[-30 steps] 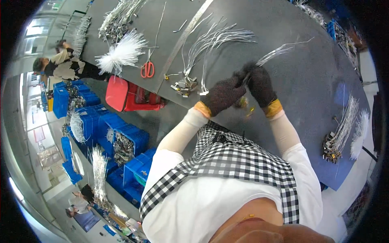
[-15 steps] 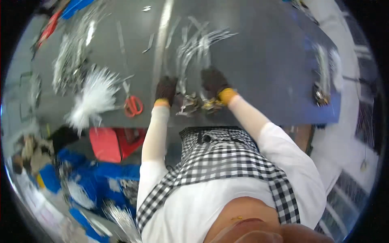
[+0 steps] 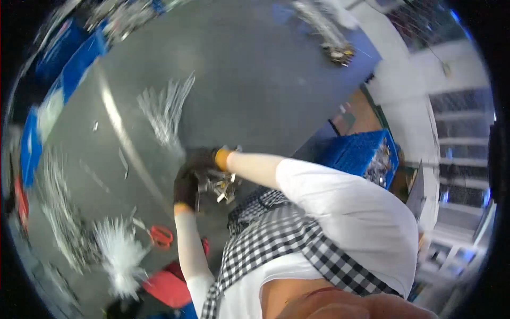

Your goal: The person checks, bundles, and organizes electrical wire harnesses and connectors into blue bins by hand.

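Note:
In dark gloves with yellow cuffs, my left hand [image 3: 185, 187] and my right hand [image 3: 202, 160] are side by side at the near part of the table. Both are closed around a bundle of thin, clear-silvery strands [image 3: 166, 118], like wires or cords. The strands fan out beyond my hands, away from me. At the near end of the bundle, shiny metal pieces [image 3: 224, 186] stick out toward my apron; their exact kind is blurred. My gloves hide the bundle's middle.
Red-handled scissors [image 3: 161, 237] lie left of my left forearm, beside a tuft of white plastic strips [image 3: 122, 255] and a pile of silvery strands [image 3: 66, 218]. Another bundle [image 3: 332, 40] lies far right. A blue crate [image 3: 348, 155] stands past the table's right edge.
The view has turned, so the table appears rotated. My hands, apart before, have come together on the strands. The loose strands are now gathered into a tighter bundle.

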A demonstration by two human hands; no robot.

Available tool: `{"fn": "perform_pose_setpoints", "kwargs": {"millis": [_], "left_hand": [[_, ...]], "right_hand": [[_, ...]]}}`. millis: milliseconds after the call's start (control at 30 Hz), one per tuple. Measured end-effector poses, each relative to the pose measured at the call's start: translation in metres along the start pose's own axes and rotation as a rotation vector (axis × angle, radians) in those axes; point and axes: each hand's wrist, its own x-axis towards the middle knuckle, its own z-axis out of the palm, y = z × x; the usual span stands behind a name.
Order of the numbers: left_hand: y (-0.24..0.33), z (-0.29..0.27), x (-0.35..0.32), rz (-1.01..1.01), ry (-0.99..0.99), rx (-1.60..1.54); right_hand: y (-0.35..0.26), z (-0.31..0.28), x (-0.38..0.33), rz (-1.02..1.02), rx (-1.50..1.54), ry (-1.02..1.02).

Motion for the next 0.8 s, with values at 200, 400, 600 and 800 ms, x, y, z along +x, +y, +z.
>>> {"fn": "perform_pose_setpoints", "kwargs": {"millis": [200,400,600,800], "left_hand": [[0.015,0.018,-0.012,0.113,0.035,0.159],[0.066,0.025,-0.031,0.075,-0.087,0.481],[0.16,0.033,-0.084,0.291,-0.013,-0.118],[0.132,0.041,-0.042,0.576,0.281,0.432]], "right_hand": [[-0.087,-0.072,-0.038,0.495,0.269,0.043],[-0.067,-0.091,-0.065,0.087,0.265,0.168],[-0.076,-0.164,-0.117,-0.186,0.358,0.32],[-0.104,-0.192,-0.11,0.047,1.286,0.352]]}}
